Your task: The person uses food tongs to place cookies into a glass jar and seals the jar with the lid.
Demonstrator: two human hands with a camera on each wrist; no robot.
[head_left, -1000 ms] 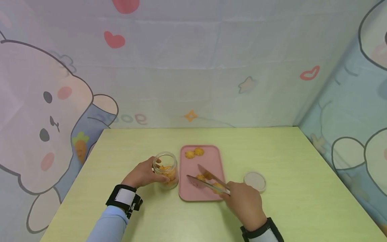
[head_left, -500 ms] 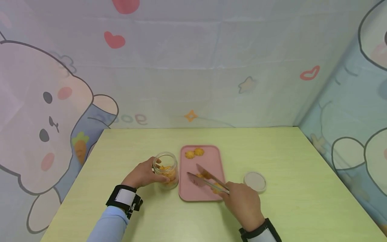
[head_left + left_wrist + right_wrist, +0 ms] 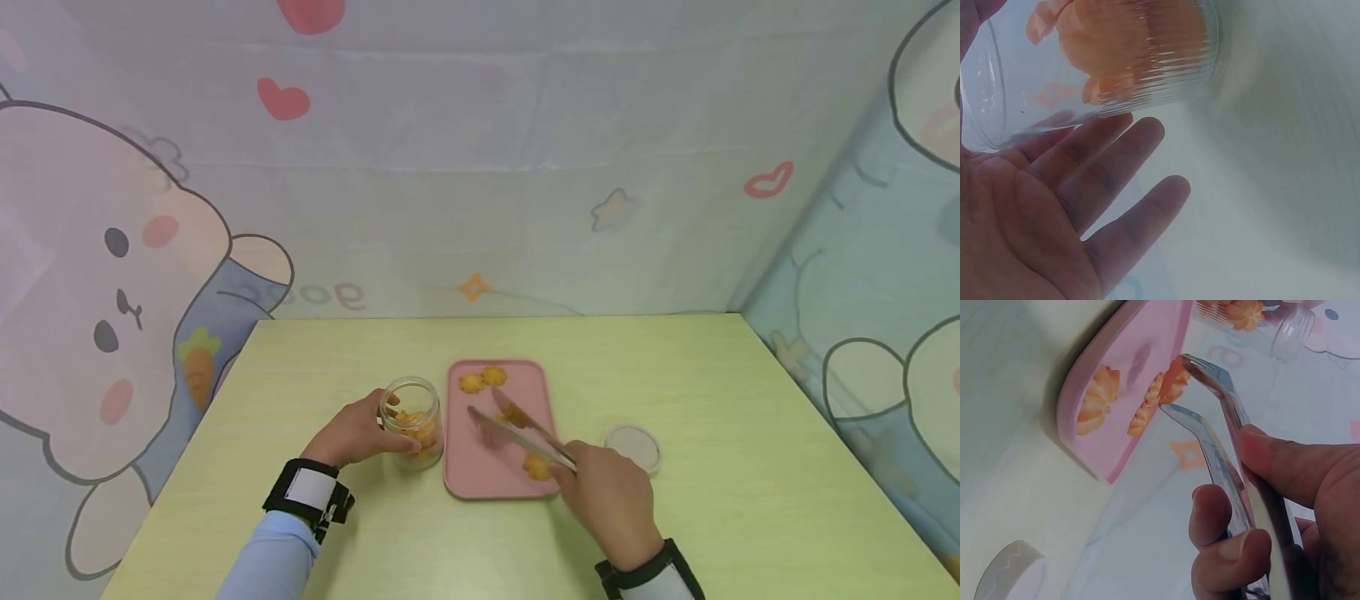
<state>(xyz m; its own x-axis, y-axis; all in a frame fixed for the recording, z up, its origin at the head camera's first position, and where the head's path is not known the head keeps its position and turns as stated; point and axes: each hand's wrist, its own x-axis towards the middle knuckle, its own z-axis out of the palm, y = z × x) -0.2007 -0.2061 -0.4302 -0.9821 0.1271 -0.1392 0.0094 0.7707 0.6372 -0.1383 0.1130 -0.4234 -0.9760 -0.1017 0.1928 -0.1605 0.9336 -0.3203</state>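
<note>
My left hand [image 3: 367, 432] holds a clear glass jar [image 3: 427, 458] upright beside the tray, thumb on the near side. Yellow-orange ridged cookies [image 3: 417, 427] lie inside it. The left wrist view has the ribbed jar [image 3: 1166, 62] against my fingers [image 3: 1107, 172]. In my right hand [image 3: 609, 497] are metal tongs [image 3: 536, 446], pointing left over a pink tray [image 3: 468, 479]. A cookie [image 3: 1174, 381] sits between the tong tips in the right wrist view. On the tray, two cookies [image 3: 482, 379] lie at the far end and another cookie [image 3: 536, 467] near the front right.
A round whitish lid [image 3: 633, 450] lies on the table right of the tray, just beyond my right hand. The pale yellow-green table [image 3: 712, 392] reaches back to a printed cloth backdrop [image 3: 480, 167].
The tongs have shifted slightly away from me, and a cookie that lay mid-tray has moved with their tips. My left hand and the jar have stayed in place.
</note>
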